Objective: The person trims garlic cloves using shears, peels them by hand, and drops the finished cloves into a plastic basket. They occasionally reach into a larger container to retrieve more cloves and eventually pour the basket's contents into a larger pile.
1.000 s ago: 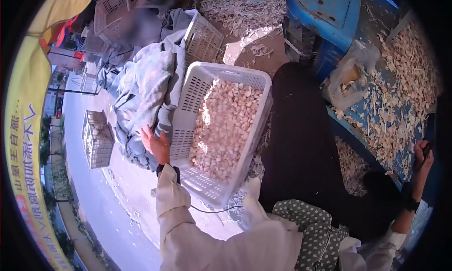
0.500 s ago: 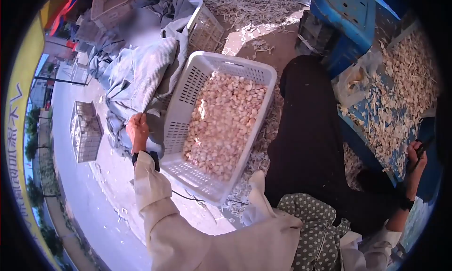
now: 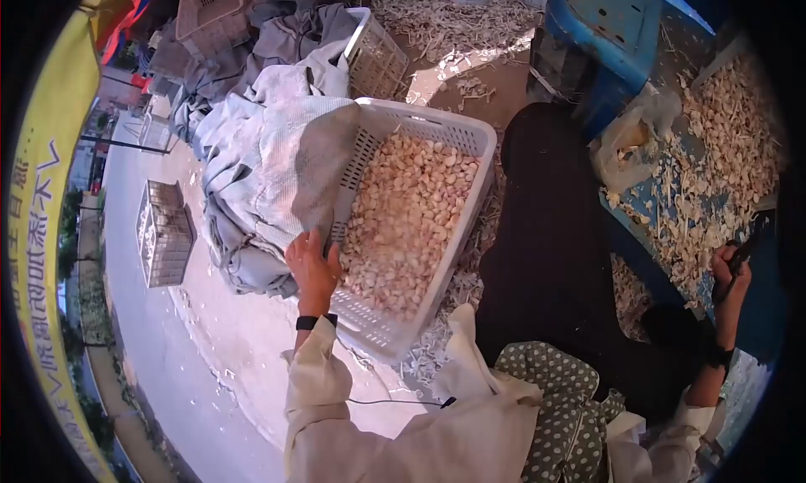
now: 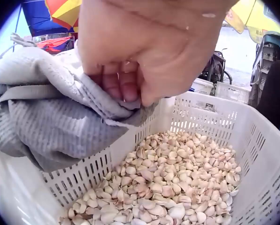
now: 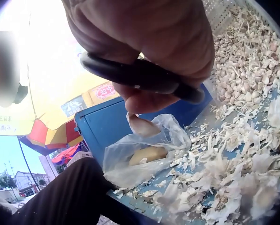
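Cloth (image 4: 55,122), grey, ribbed: pinched in left hand's (image 3: 315,273) fingers, nearer | white slotted plastic basket (image 3: 485,181): right of them, long axis pointing away | right hand (image 3: 729,280): curled round black tool (image 5: 135,75)

Outdoor roadside work spot, with pavement (image 3: 227,340), yellow lettered banner (image 3: 50,189) and striped umbrella (image 5: 50,136).

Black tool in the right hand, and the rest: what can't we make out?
Black tool: full shape; right wrist view, partly covered by the right hand.
Gripped edge of the grey cloth: left wrist view, partly behind the left hand.
Part of the white basket's left rim: head view, under the cloth.
Contents of the crate on the left: head view, too small.
Item in the clear bag: right wrist view, plastic veils it.
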A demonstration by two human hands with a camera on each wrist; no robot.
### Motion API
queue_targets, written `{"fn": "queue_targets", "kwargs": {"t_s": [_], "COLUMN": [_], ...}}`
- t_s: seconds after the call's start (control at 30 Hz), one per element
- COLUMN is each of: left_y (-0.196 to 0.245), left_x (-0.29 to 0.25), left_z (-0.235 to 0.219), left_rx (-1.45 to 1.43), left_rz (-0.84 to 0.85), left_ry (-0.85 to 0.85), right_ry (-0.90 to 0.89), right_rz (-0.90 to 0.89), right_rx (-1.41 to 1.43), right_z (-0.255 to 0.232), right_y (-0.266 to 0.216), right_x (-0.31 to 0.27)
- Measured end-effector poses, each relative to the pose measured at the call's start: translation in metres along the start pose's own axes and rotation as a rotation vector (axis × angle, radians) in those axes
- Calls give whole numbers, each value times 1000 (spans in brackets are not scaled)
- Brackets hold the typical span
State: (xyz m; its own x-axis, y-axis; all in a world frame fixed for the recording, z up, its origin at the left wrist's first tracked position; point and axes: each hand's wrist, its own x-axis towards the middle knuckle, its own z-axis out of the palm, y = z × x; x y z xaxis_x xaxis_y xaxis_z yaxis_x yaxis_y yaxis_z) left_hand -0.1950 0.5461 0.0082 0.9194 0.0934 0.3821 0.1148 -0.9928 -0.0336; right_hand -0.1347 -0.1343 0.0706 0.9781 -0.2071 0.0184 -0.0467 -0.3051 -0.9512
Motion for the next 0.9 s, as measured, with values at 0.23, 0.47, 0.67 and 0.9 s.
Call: {"fn": "queue_targets", "kwargs": {"t_s": [0.23, 0.47, 0.67, 0.9], "left_y": [249, 455, 498, 550], "left_x": [55, 63, 67, 118], "left_z": [-100, -61, -26, -11], "left_rx": [-1731, -1921, -1982, -2169], "left_rz": [-238, 232, -162, -430], "left_ry": [-722, -1570, -1868, -1132], "right_ry": [-70, -245, -303, -14], "right_rz": [-179, -529, -606, 36], "right_rx": [30, -170, -214, -545], "right_z": [25, 15, -4, -57], "right_y": [-31, -67, -36, 3], "right_x": [-16, -25, -12, 18]}}
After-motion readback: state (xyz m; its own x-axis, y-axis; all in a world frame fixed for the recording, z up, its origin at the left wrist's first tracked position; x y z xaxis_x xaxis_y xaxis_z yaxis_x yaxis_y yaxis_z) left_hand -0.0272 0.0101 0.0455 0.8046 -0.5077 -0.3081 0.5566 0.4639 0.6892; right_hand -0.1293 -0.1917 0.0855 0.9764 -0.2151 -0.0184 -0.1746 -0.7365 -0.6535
